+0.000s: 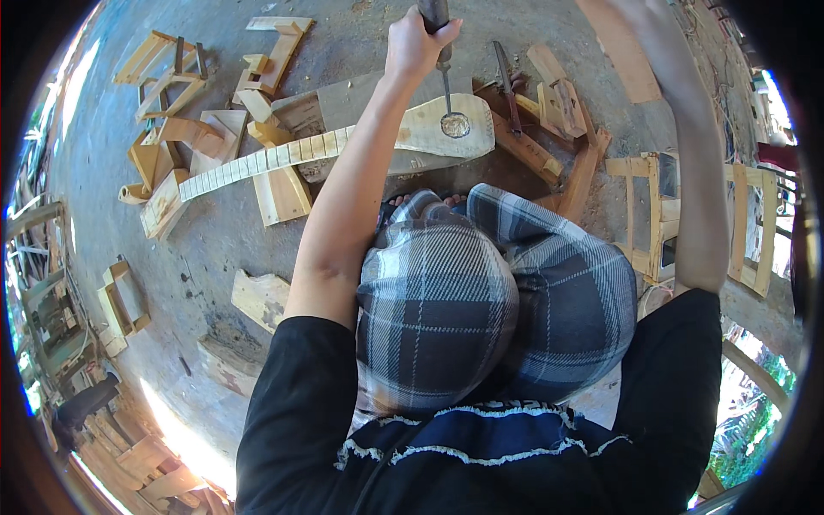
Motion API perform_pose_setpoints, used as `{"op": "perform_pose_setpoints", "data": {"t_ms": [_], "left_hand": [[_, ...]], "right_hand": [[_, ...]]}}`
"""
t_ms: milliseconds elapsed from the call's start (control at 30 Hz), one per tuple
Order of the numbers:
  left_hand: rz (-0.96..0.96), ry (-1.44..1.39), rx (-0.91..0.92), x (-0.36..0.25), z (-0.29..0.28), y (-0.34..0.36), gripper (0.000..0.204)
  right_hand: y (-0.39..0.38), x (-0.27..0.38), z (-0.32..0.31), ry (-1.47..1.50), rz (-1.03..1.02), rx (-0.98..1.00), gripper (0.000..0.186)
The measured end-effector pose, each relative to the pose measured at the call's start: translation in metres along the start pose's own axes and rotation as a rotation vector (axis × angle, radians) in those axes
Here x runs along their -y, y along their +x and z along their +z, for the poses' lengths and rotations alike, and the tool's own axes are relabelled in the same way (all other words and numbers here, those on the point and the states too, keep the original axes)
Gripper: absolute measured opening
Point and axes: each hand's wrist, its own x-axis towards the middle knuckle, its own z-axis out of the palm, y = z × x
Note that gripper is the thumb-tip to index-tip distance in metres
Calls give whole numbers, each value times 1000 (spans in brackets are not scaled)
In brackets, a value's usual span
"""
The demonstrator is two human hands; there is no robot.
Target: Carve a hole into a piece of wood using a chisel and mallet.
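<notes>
My left hand [418, 43] grips the chisel [445, 79], tip in a shallow hollow [455, 125] on the pale wood blank [442, 129] lying on the floor past my knees — carving's barely begun, approx. Right hand [631, 7] raised (grip out of frame, can't tell).

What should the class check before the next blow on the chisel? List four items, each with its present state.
1. Left hand wrapped around the chisel handle: ok.
2. Chisel tip seated in the carved hollow: ok.
3. Wooden workpiece resting flat on the block beneath: ok.
4. What the raised right hand holds: cannot tell, cut off at the top edge.
5. Toes apart from the chisel tip: ok.
</notes>
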Motion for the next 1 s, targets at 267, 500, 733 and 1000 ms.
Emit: {"op": "perform_pose_setpoints", "data": {"t_ms": [267, 500, 733, 1000], "left_hand": [[121, 248, -68, 41, -4, 10, 58], [182, 210, -20, 45, 2, 15, 55], [92, 122, -17, 29, 0, 9, 54], [43, 163, -71, 50, -3, 3, 53]], "right_hand": [[16, -12, 42, -300, 46, -94, 74], [17, -53, 64, -241, -51, -83, 65], [16, -43, 38, 104, -99, -207, 71], [16, -75, 69, -103, -77, -240, 55]]}}
